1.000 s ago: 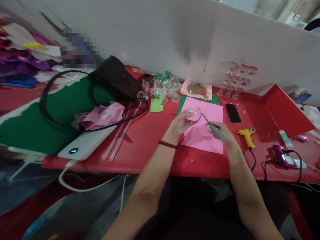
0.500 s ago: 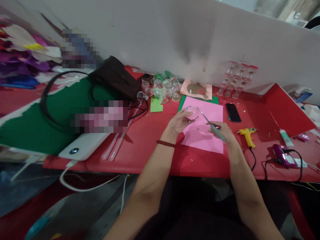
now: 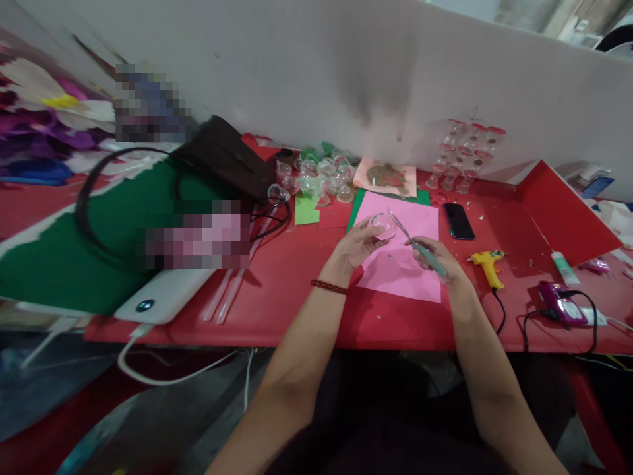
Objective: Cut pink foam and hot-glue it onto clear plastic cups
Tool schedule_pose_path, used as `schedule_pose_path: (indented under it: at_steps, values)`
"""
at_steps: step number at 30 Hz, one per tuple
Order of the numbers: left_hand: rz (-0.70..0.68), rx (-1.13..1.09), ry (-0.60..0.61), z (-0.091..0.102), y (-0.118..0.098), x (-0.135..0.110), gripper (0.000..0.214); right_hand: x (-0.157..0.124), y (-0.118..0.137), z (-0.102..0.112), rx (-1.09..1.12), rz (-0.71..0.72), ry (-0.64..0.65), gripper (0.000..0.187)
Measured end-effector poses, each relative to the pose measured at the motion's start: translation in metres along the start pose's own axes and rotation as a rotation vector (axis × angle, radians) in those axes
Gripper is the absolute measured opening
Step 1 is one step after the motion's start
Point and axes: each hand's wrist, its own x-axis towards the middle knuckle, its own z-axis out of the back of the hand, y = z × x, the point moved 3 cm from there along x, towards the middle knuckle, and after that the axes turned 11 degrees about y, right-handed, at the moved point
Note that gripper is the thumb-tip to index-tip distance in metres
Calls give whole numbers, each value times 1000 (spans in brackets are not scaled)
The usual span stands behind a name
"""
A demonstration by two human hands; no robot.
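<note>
My left hand [image 3: 360,243] grips a small clear, round plastic cup [image 3: 384,227] by its left side, above the pink paper [image 3: 400,284]. Closed around the grey-green handle of a slim metal-shafted tool [image 3: 429,259] is my right hand [image 3: 434,254]. The thin shaft points up and left, its tip beside the cup's upper right rim; whether they touch I cannot tell. The tool's exact kind is unclear. Beyond my left hand lies a cluster of similar clear plastic cups [image 3: 316,179], some of them green.
A phone [image 3: 459,221], a yellow glue gun [image 3: 488,267] and a purple corded device [image 3: 558,305] lie to the right. Joined clear cups [image 3: 462,158] stand by the wall, near a folded red board [image 3: 564,214]. Leftward are clear sticks [image 3: 232,290], a white box [image 3: 168,297] and a dark bag [image 3: 225,158].
The view has shifted slightly. The cup and the tool stay close together in my hands, with the cup's opening turned a little differently. Nothing has been let go.
</note>
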Motion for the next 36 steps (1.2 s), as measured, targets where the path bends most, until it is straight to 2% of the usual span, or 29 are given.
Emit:
schedule_pose_path:
  at_steps: [11, 19, 25, 29, 32, 36]
  values:
    - [29, 29, 12, -4, -1, -2, 31, 0, 1, -2, 87, -51, -28, 44]
    - [52, 52, 40, -1, -1, -2, 30, -3, 2, 1, 18, -61, -40, 55]
    - [42, 11, -44, 2, 0, -2, 48, -1, 2, 0, -10, -83, -90, 60]
    - [35, 5, -64, 2, 0, -3, 60, -1, 6, 3, 14, 27, -162, 55]
    - [41, 34, -37, 1, 0, -3, 55, -2, 7, 3, 34, 96, -141, 52]
    - [40, 57, -47, 1, 1, -2, 37, -2, 7, -2, 24, 81, -84, 55]
